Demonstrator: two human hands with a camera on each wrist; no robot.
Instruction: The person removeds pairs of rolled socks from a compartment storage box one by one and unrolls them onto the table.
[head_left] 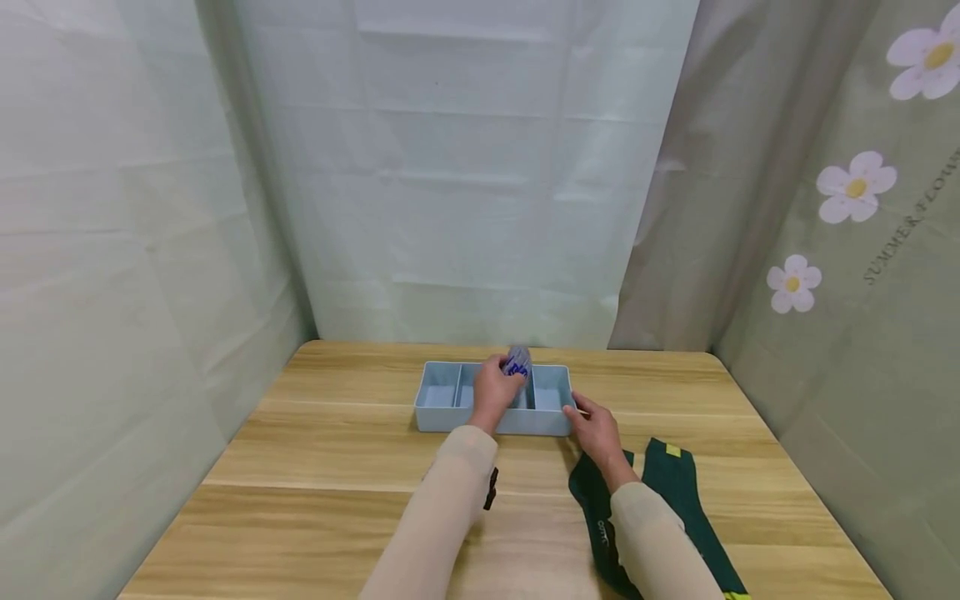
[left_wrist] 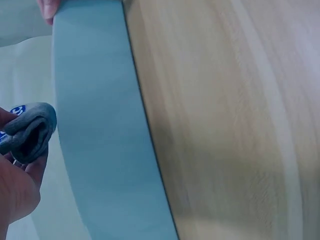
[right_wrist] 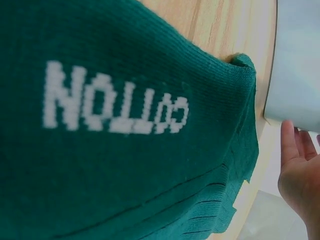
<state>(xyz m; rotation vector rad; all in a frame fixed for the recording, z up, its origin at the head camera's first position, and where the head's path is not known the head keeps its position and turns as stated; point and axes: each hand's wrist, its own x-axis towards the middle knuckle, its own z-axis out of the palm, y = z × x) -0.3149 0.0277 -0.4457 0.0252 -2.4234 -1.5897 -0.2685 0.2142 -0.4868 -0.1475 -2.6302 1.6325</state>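
Note:
My left hand [head_left: 493,390] pinches a rolled grey sock [head_left: 517,361] with blue lettering above the middle of a pale blue divided box [head_left: 457,419]. In the left wrist view the sock's folded end [left_wrist: 37,131] shows between thumb and fingers, beside the box's long wall [left_wrist: 100,120]. My right hand [head_left: 597,433] holds the box's near right corner, thumb at the front and fingers along the side. Beneath the right forearm lies a dark green sock [head_left: 596,508], its white COTTON lettering large in the right wrist view. The left forearm hides part of the box's front.
A second green sock [head_left: 678,487] with a yellow patch lies flat right of the first, partly under the right sleeve. The wooden table [head_left: 315,450] ends at a pale curtain [head_left: 480,208] behind the box. Curtains also hang on both sides.

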